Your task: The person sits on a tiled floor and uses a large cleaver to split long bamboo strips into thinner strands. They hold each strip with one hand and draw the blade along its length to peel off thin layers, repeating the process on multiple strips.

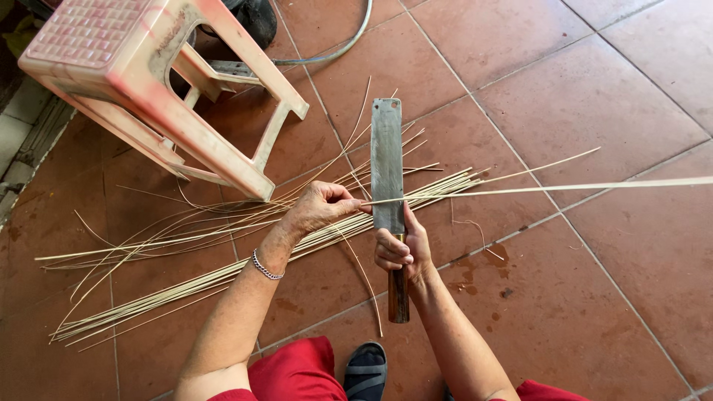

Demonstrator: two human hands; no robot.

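Note:
My right hand (401, 249) grips the dark wooden handle of a long flat cleaver (387, 163), whose blade points away from me. My left hand (321, 206), a silver bracelet on its wrist, pinches the near end of a long thin bamboo strip (564, 188). That strip runs off to the right edge and meets the blade's edge just above the handle. A thin curl of shaved bamboo (364, 275) hangs down from under my left hand.
A pile of thin bamboo strips (186, 252) lies across the red tile floor to the left. A worn pink plastic stool (156, 82) stands at the upper left, with a grey hose (349, 41) behind it. My red trousers and a dark sandal (365, 371) show at the bottom.

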